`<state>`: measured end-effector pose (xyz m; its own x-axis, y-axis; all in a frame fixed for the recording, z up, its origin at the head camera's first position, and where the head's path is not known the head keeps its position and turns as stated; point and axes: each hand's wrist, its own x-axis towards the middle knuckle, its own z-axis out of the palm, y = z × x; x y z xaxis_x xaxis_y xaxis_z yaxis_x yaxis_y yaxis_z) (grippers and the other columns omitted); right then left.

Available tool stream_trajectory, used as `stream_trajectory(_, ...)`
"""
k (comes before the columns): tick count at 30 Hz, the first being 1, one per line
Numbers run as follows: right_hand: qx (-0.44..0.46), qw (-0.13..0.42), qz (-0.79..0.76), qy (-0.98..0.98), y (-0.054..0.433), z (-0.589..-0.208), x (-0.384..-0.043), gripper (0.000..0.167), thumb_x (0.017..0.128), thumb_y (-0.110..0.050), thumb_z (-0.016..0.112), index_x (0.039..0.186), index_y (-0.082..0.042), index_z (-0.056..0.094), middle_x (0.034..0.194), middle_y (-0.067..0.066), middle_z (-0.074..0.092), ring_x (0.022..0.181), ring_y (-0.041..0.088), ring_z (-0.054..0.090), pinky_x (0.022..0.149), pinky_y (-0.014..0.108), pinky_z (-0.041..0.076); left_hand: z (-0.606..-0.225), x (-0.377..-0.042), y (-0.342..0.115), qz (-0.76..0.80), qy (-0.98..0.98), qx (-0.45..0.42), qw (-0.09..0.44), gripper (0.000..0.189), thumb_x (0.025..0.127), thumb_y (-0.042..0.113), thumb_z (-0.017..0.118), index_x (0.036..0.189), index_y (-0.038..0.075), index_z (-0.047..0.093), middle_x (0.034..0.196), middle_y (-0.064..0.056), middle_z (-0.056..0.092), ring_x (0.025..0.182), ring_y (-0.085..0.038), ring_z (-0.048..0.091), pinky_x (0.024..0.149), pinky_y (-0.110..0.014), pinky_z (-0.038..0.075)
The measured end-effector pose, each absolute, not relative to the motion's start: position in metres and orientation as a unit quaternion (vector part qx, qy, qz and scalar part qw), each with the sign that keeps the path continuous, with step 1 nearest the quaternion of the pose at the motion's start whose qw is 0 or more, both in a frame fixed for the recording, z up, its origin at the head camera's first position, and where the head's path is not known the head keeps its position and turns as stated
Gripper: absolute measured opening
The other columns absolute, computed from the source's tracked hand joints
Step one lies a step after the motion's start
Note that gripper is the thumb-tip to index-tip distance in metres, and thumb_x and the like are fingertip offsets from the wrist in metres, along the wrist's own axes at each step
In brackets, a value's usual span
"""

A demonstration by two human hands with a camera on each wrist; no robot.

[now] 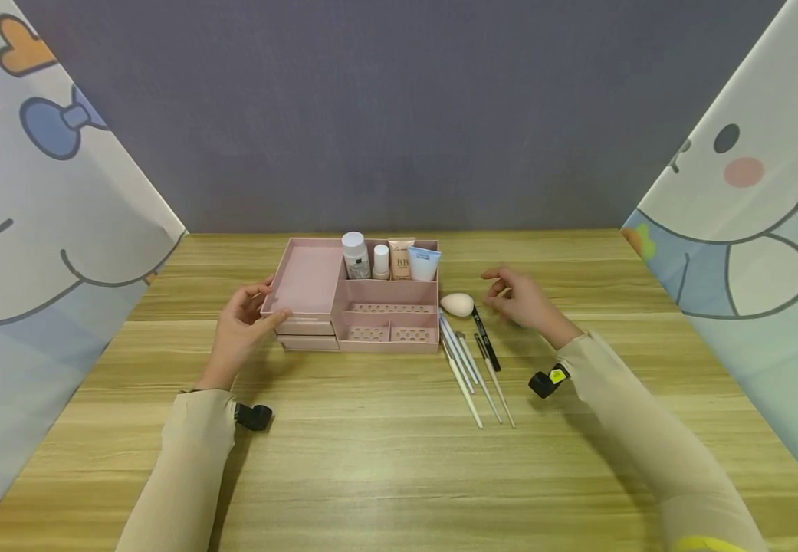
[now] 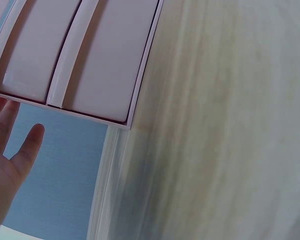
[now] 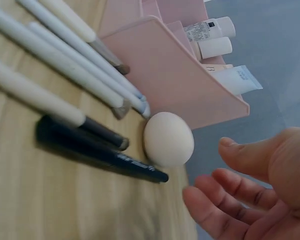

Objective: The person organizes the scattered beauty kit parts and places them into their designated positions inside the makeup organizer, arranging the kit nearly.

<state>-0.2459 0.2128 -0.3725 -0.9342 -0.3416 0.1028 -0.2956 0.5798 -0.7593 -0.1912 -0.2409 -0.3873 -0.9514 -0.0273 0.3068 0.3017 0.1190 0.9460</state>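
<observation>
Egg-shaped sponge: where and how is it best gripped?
Probably around the wide, rounded body of the sponge, the right hand coming from above and its far side. Its narrower end faces the pink organizer, while the brushes and black pen crowd its near side.

pale-pink plastic compartment organizer [image 1: 305, 277]: upright, drawers [image 1: 307, 343] closed, left of centre | cream egg-shaped sponge [image 1: 457, 305]: lying, right of centre

The wood-grain worktop [image 1: 343, 468] carries a pink cosmetics organizer [image 1: 305, 277]; beside it lie makeup brushes [image 1: 464, 389], a black pen [image 1: 487, 343] and an egg-shaped makeup sponge [image 1: 457, 305].
</observation>
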Motion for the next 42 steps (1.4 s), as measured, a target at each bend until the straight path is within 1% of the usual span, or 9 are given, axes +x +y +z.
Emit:
stream_trajectory(2,-0.174,0.042,-0.426,0.887,0.215,-0.376,-0.244,0.045,0.093,0.004,0.065,0.134,0.011,0.048,0.093,0.020,0.061,0.068,0.038,0.064,0.054,0.041,0.056,-0.388,-0.192,-0.241,-0.656,-0.738,-0.095,0.128,0.038,0.087,-0.007,0.071,0.117,-0.009,0.048,0.152,-0.022,0.041,0.138,-0.028,0.043,0.090,-0.017,0.046)
stream_trajectory(8,-0.144,0.111,-0.431,0.884,0.217,-0.385,-0.238,0.049,0.094,0.003,0.064,0.137,0.010,0.044,0.096,0.020,0.058,0.063,0.025,0.065,0.055,0.038,0.058,-0.389,-0.193,-0.243,-0.655,-0.737,-0.099,0.134,0.035,0.087,-0.008,0.072,0.115,-0.006,0.050,0.151,-0.020,0.044,0.134,-0.019,0.048,0.088,-0.018,0.047)
stream_trajectory(14,-0.115,0.184,-0.440,0.871,0.217,-0.389,-0.235,0.047,0.095,-0.002,0.065,0.136,0.006,0.044,0.097,0.018,0.055,0.057,0.022,0.064,0.053,0.040,0.058,-0.387,-0.193,-0.242,-0.657,-0.736,-0.099,0.132,0.036,0.087,-0.006,0.072,0.116,-0.006,0.050,0.151,-0.019,0.043,0.137,-0.023,0.045,0.089,-0.018,0.046)
stream_trajectory(20,-0.111,0.220,-0.438,0.865,0.215,-0.392,-0.234,0.044,0.094,-0.005,0.067,0.130,0.009,0.045,0.092,0.017,0.060,0.054,0.021,0.064,0.052,0.038,0.058,-0.386,-0.193,-0.242,-0.656,-0.737,-0.098,0.129,0.037,0.088,-0.006,0.071,0.118,-0.008,0.049,0.151,-0.020,0.042,0.138,-0.026,0.044,0.091,-0.018,0.045)
stream_trajectory(25,-0.106,0.235,-0.423,0.869,0.213,-0.392,-0.236,0.043,0.094,-0.006,0.067,0.128,0.009,0.045,0.085,0.016,0.060,0.053,0.019,0.063,0.051,0.036,0.057,-0.386,-0.193,-0.241,-0.657,-0.736,-0.098,0.129,0.038,0.088,-0.007,0.071,0.118,-0.009,0.048,0.152,-0.021,0.042,0.139,-0.027,0.043,0.091,-0.018,0.045)
stream_trajectory(28,-0.101,0.239,-0.414,0.872,0.212,-0.390,-0.237,0.044,0.092,-0.006,0.068,0.127,0.009,0.045,0.082,0.014,0.060,0.052,0.019,0.062,0.050,0.036,0.057,-0.386,-0.193,-0.241,-0.656,-0.738,-0.097,0.129,0.038,0.088,-0.007,0.071,0.118,-0.010,0.047,0.152,-0.020,0.042,0.139,-0.027,0.043,0.090,-0.018,0.046)
stream_trajectory(34,-0.099,0.238,-0.382,0.888,0.210,-0.387,-0.238,0.048,0.087,-0.004,0.069,0.128,0.009,0.047,0.078,0.014,0.060,0.052,0.020,0.061,0.050,0.037,0.057,-0.387,-0.193,-0.241,-0.653,-0.740,-0.096,0.127,0.038,0.088,-0.006,0.072,0.118,-0.008,0.049,0.151,-0.020,0.043,0.138,-0.026,0.044,0.090,-0.018,0.045)
stream_trajectory(40,-0.101,0.238,-0.349,0.901,0.206,-0.384,-0.238,0.049,0.086,-0.003,0.067,0.130,0.007,0.047,0.070,0.013,0.059,0.051,0.021,0.059,0.050,0.037,0.056,-0.387,-0.193,-0.241,-0.658,-0.736,-0.097,0.125,0.036,0.088,-0.006,0.072,0.117,-0.006,0.050,0.152,-0.020,0.042,0.138,-0.024,0.044,0.090,-0.018,0.045)
stream_trajectory(42,-0.103,0.236,-0.341,0.904,0.205,-0.384,-0.238,0.049,0.086,-0.003,0.067,0.130,0.007,0.047,0.070,0.012,0.058,0.051,0.021,0.059,0.049,0.037,0.056,-0.387,-0.193,-0.241,-0.658,-0.737,-0.096,0.125,0.036,0.088,-0.007,0.071,0.117,-0.007,0.050,0.152,-0.020,0.042,0.138,-0.024,0.044,0.089,-0.018,0.046)
